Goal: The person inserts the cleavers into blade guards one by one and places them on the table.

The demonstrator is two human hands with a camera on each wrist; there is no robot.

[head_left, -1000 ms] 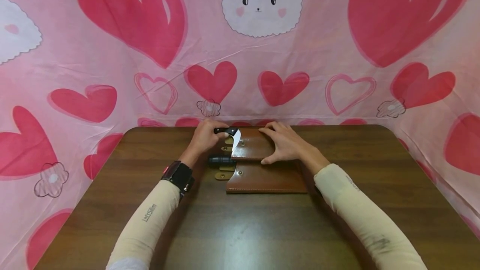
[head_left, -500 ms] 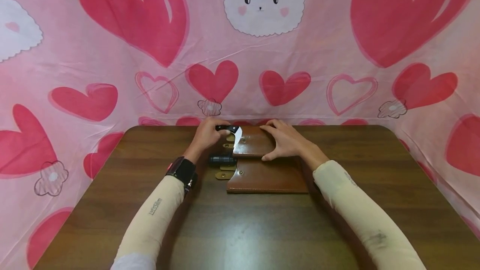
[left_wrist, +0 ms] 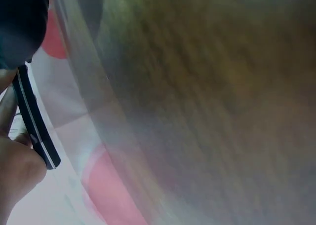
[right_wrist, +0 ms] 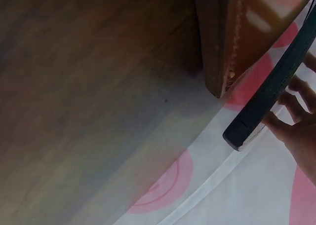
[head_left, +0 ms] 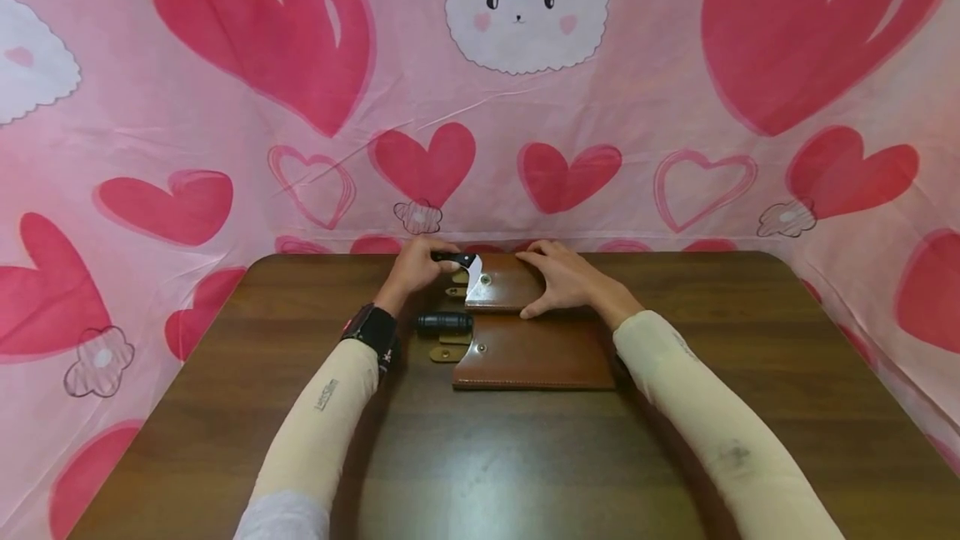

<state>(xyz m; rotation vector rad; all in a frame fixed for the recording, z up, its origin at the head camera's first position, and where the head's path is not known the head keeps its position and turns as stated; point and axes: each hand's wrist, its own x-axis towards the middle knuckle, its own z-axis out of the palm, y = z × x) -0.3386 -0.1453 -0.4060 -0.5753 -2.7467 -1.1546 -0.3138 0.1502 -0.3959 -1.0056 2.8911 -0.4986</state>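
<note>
In the head view, my left hand [head_left: 414, 267] pinches the black riveted handle [head_left: 453, 259] of a broad-bladed knife, likely a cleaver. A curved strip of its shiny blade [head_left: 475, 277] shows at the mouth of a brown leather sheath [head_left: 510, 288]; the rest is hidden inside. Thumb and fingers of my right hand [head_left: 567, 277] grip that sheath across its two long edges. The left wrist view shows the handle [left_wrist: 37, 119] between fingers and thumb. Stitched brown leather [right_wrist: 242, 37] appears beside my right hand [right_wrist: 301, 129] in the right wrist view.
Just nearer lies a second brown sheath [head_left: 536, 361], with a ribbed black handle [head_left: 444, 322] and a snap strap [head_left: 448, 353] sticking out at its left. Both rest towards the back of the wooden table [head_left: 480, 457]. A pink heart-print cloth [head_left: 570, 107] hangs behind.
The upper sheath and knife have shifted slightly away from me, with both hands keeping their hold. My left forearm has swung a little to the right.
</note>
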